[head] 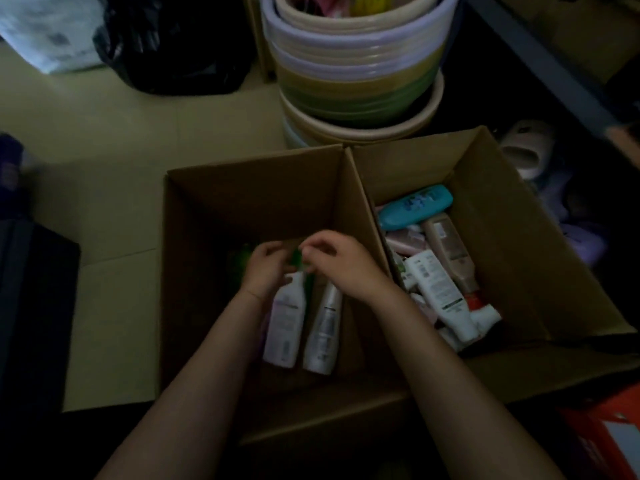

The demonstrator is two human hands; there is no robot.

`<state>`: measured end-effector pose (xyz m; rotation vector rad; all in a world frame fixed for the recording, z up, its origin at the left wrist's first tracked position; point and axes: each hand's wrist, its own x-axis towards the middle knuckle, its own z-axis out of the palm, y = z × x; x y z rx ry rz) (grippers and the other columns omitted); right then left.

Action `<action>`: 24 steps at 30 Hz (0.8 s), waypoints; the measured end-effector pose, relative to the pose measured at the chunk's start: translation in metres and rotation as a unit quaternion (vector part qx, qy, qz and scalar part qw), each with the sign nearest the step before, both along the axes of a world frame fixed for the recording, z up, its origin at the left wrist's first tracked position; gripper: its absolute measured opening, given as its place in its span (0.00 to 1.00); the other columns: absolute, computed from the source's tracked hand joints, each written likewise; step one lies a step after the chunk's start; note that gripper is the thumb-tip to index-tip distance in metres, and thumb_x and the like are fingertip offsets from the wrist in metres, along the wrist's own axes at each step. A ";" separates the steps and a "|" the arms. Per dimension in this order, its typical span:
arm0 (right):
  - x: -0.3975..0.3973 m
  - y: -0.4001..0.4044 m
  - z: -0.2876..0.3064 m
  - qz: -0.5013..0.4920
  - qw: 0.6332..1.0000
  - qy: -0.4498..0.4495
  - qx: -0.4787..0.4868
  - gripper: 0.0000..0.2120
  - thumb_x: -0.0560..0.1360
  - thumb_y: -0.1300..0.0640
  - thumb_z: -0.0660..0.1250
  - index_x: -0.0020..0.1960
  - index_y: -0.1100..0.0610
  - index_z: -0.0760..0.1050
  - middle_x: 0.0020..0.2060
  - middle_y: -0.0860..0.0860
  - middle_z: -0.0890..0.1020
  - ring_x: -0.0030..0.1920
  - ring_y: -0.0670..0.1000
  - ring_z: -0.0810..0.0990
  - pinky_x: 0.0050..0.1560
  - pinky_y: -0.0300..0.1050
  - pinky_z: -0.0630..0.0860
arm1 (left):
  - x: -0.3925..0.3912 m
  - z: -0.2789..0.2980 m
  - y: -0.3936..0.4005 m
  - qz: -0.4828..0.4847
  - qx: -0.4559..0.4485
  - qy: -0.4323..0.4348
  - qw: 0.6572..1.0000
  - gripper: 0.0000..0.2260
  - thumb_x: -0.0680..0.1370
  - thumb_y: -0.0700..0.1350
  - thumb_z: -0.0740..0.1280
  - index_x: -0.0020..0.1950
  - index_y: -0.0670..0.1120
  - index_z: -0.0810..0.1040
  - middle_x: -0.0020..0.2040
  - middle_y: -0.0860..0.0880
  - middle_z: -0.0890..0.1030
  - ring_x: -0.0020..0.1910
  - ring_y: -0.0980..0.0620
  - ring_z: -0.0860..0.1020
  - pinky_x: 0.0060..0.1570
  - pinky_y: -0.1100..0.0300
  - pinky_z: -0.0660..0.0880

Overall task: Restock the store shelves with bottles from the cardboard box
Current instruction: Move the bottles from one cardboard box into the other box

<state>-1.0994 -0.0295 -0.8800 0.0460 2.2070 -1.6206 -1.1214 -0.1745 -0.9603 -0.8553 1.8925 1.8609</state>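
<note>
Both hands [304, 263] over boxed white bottles [286, 320]

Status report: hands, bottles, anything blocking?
Left hand and right hand down in the left box, at two white bottles. Grip unclear. Nothing blocking.

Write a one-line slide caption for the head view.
Both hands, left and right, reach into an open cardboard box over two white bottles.

Both hands are down inside the near cardboard box [194, 237]: the left hand [265, 270] and right hand [341, 261] meet over a green bottle [297, 259], above two white bottles [287, 323] lying side by side. A second box [519, 237] beside it holds jumbled bottles.
</note>
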 end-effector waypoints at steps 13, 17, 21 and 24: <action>-0.018 0.210 -0.104 -0.347 0.862 -0.178 0.325 0.20 0.80 0.52 0.61 0.66 0.63 0.74 0.63 0.61 0.78 0.63 0.61 0.77 0.61 0.49 0.74 | 0.028 0.032 0.150 -0.293 -0.270 0.378 0.835 0.19 0.74 0.50 0.60 0.61 0.50 0.82 0.77 0.46 0.66 0.80 0.48 0.44 0.75 0.46 0.52; 0.002 0.214 -0.137 -0.242 0.873 -0.256 0.338 0.40 0.67 0.38 0.73 0.71 0.58 0.67 0.70 0.58 0.69 0.67 0.60 0.71 0.66 0.51 0.70 | 0.026 0.031 0.155 -0.296 -0.288 0.366 0.834 0.17 0.75 0.48 0.59 0.58 0.49 0.82 0.75 0.46 0.67 0.80 0.49 0.43 0.71 0.52 0.50; 0.014 0.207 -0.150 -0.173 0.853 -0.199 0.451 0.47 0.65 0.42 0.78 0.73 0.60 0.60 0.71 0.60 0.64 0.72 0.59 0.63 0.69 0.49 0.62 | 0.027 0.034 0.158 -0.302 -0.312 0.363 0.825 0.17 0.76 0.50 0.58 0.58 0.48 0.82 0.75 0.44 0.68 0.80 0.47 0.44 0.70 0.51 0.52; 0.017 0.208 -0.164 -0.158 0.840 -0.203 0.478 0.53 0.62 0.38 0.78 0.74 0.61 0.56 0.71 0.62 0.61 0.72 0.61 0.61 0.72 0.54 0.61 | 0.027 0.035 0.158 -0.305 -0.315 0.359 0.824 0.18 0.76 0.51 0.57 0.58 0.48 0.82 0.75 0.44 0.67 0.80 0.47 0.44 0.70 0.50 0.53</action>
